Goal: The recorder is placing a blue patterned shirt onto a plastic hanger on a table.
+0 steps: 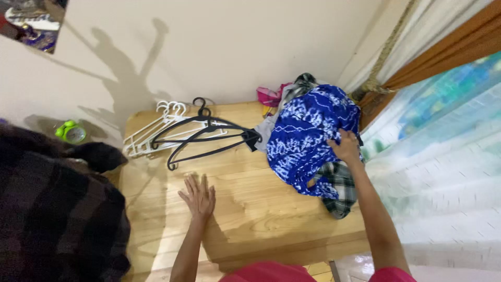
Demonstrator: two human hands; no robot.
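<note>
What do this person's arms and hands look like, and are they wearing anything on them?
Both forearms are bare, with no sleeves showing. The left hand and right hand wear no gloves; no rings, watch or bracelets are visible. Pink clothing shows at the bottom edge.
</note>
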